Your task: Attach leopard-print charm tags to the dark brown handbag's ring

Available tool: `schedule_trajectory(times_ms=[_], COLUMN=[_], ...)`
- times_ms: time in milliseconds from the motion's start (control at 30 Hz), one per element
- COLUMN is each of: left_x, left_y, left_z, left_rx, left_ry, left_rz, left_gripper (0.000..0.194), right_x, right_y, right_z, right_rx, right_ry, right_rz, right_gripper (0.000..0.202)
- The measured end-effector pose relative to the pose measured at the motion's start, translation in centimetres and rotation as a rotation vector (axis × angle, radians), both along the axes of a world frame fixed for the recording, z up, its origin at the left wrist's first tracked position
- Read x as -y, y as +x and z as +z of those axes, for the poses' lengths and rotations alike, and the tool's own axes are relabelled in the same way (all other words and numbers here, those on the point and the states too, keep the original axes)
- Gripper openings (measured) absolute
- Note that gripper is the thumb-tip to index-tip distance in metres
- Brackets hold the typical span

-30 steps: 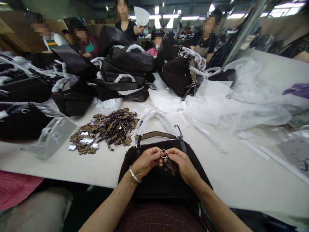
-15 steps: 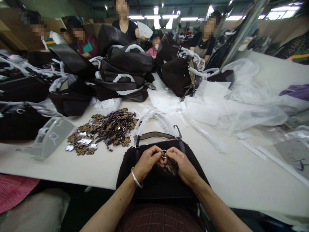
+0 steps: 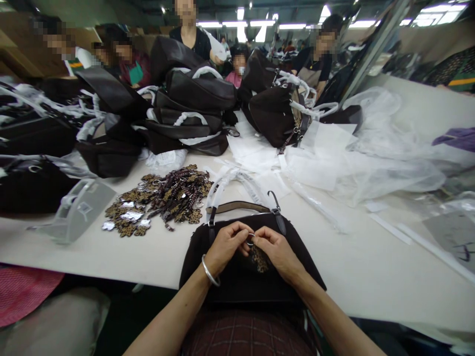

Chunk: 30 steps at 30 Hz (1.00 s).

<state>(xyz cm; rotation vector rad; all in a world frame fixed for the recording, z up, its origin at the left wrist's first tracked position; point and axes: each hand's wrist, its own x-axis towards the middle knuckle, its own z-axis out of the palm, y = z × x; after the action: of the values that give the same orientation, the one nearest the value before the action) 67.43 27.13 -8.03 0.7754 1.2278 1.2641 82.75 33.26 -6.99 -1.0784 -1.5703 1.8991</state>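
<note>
Both hands meet over a dark brown handbag [image 3: 256, 291] at the table's near edge. My left hand [image 3: 229, 247] pinches one side of a metal key ring [image 3: 251, 239]. From the other side my right hand [image 3: 276, 249] pinches the same ring. A leopard-print charm [image 3: 260, 259] hangs below the ring, partly hidden by the right fingers. Behind the hands rises the bag's handle [image 3: 237, 175], wrapped in white plastic, with a dark strap [image 3: 276, 210] beside it. To the left lies a heap of similar leopard-print charms [image 3: 129, 210] with braided cords and rings.
Several dark handbags [image 3: 200, 89] are piled at the back. A clear plastic holder [image 3: 76, 210] stands at left. White paper sheets [image 3: 315, 163] and plastic bags [image 3: 389, 168] cover the right rear of the table [image 3: 356, 262]. Several people sit or stand across the table.
My fingers have shifted slightly on the ring, and more of the leopard-print charm shows below them. Across the table, a standing person's white sheet has moved lower.
</note>
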Motion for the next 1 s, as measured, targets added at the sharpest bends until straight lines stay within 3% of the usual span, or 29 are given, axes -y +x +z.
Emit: schedule_trajectory(times_ms=[167,433,633,733,867,1000], left_x=[0.2,0.3,0.0,-0.2,-1.2,-3.6], left_y=[-1.0,-0.8,-0.1,0.6,0.9,0.5], left_z=[0.2,0.5,0.1,0.2,1.3,3.2], left_rx=[0.084,0.083,0.259,0.288,0.169,-0.031], left_ry=[-0.071,-0.121,-0.146,-0.135,-0.063,0.077], left_rz=[-0.013,0.015,0.039,0.047,-0.097,-0.314], left_gripper=[0.029,0.026,0.025,0.024,0.025,0.023], right_x=[0.0,0.1,0.1,0.1,0.0,-0.4], right_y=[0.1,0.1,0.2,0.6,1.9,3.0], right_z=[0.2,0.9,0.9,1.1,1.8,2.5], right_rx=[0.078,0.086,0.068,0.087,0.111,-0.105], right_ry=[0.140,0.134,0.067,0.130,0.208,-0.068], right_rz=[0.012,0.003,-0.033,-0.072,-0.117,-0.187], right_gripper=[0.011,0.017,0.022,0.019,0.018,0.023])
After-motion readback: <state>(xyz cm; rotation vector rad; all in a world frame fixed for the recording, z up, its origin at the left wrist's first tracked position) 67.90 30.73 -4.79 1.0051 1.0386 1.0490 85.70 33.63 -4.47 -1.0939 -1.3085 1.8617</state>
